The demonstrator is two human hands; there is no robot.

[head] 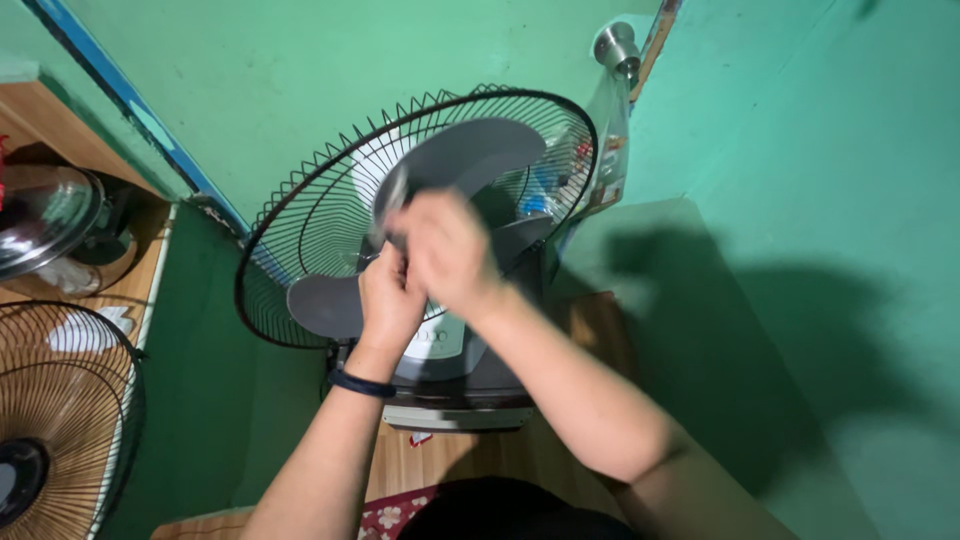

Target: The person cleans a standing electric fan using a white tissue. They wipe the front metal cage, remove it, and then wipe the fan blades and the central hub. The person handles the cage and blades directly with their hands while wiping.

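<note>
A fan stands before me with a black wire rear guard (300,200) and grey blades (470,150); its front guard is off. Both my hands are at the hub in the middle of the blades. My left hand (388,300), with a dark band on its wrist, is closed around the hub area from below. My right hand (445,250) is closed over the hub from above and is blurred. What the fingers grip is hidden. The grey motor housing and base (455,385) sit under my hands.
A separate wire fan guard (65,420) lies at the lower left. A glass pot lid (45,215) rests on a wooden shelf (50,120) at the left. A clear bottle (610,140) stands behind the fan. Green walls close in all around.
</note>
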